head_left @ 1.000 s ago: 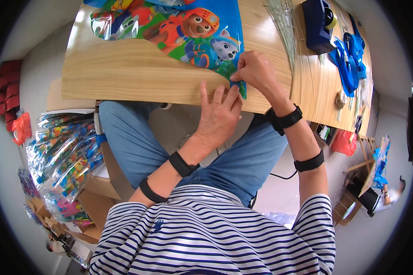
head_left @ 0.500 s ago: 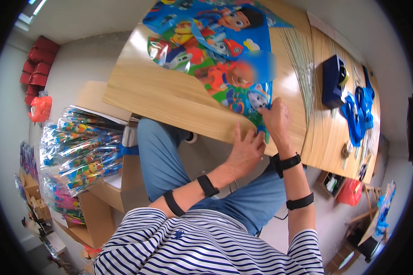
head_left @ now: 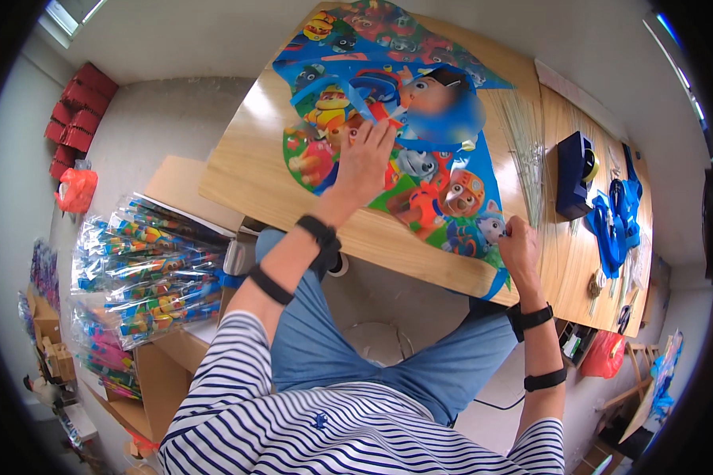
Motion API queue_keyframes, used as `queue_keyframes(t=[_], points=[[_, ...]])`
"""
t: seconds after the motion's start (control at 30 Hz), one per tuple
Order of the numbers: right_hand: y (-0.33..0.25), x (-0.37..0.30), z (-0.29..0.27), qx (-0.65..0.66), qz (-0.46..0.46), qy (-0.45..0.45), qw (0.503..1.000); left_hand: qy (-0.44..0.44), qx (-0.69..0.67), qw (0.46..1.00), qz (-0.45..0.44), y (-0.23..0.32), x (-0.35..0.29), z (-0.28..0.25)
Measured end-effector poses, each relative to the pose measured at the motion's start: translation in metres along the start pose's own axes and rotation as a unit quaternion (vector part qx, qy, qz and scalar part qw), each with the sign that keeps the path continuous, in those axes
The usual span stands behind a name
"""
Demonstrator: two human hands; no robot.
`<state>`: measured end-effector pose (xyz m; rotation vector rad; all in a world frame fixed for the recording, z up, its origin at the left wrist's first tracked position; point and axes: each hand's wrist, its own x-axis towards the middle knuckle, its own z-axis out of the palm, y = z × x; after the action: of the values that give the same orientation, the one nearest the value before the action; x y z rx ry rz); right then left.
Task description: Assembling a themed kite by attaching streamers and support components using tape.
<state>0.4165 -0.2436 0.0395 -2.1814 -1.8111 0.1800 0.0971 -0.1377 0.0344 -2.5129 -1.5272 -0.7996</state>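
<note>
here, lying across the upper centre of the frame: a large flat foil sheet printed with bright cartoon characters on blue (head_left: 420, 150), spreading over the light wooden tabletop (head_left: 245, 178) and reaching down to its near edge at right of centre. pressing down on the sheet's left-middle part: the left hand (head_left: 364, 158), palm flat, fingers stretched out and slightly fanned, closing on nothing. pinching the sheet's lower right corner at the table's near edge: the right hand (head_left: 519, 241), fingers curled in with the tips meeting on the foil. wearing black bands at wrist and forearm on both arms.

sitting at right of the sheet: a sheaf of thin pale sticks (head_left: 523, 150), just beside the foil's right edge; further right, a dark blue block-shaped tape dispenser (head_left: 572, 174); beyond that, near the right rim, a heap of blue ribbon (head_left: 619, 218). filling the left of the frame, below the table's left end: a pile of clear plastic packs holding colourful printed items (head_left: 146, 269), resting on a brown cardboard box (head_left: 162, 372). showing at the upper left, against the grey floor: red stacked boxes (head_left: 75, 119) and a red plastic bag (head_left: 78, 190). occupying the bottom: blue jeans and a navy-and-white striped shirt.
</note>
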Motion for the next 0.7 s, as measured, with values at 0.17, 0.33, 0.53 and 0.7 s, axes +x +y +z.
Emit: queue_keyframes(t=[0.17, 0.33, 0.53, 0.7], points=[[0.018, -0.004, -0.005, 0.048, -0.002, -0.001, 0.999, -0.045, 0.112, 0.992, 0.026, -0.043, 0.033, 0.043], [0.079, 0.034, -0.047, -0.087, 0.039, 0.11, 0.989, -0.138, 0.029, 0.987, 0.073, -0.045, 0.017, 0.009], [0.074, 0.109, -0.163, -0.243, 0.02, 0.211, 0.947, -0.079, -0.002, 0.988, 0.132, -0.017, -0.045, 0.002], [-0.026, 0.131, -0.175, -0.232, -0.005, 0.209, 0.95, -0.23, -0.085, 0.959, 0.142, 0.115, -0.057, 0.011]])
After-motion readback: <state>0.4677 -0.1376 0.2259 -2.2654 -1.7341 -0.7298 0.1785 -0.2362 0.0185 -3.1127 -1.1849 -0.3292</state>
